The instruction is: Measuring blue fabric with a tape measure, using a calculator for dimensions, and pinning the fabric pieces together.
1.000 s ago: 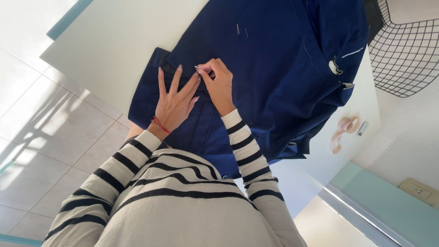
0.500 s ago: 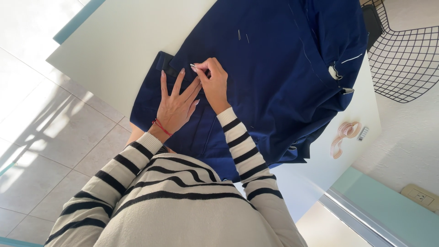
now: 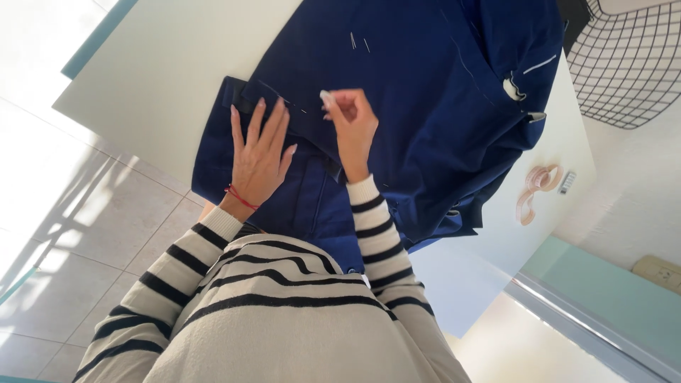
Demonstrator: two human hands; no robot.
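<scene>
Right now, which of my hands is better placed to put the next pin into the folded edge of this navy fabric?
Probably the right hand: its fingertips are pinched just above the folded edge of the navy fabric, while the left hand lies flat, fingers spread, pressing the cloth down.

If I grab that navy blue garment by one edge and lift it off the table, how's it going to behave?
The navy garment would likely go floppy: it lies in soft folds and drapes over the white table edge. It probably slides easily, since the left hand lies flat on it. Pins seem stuck in it, so they may prick.
</scene>
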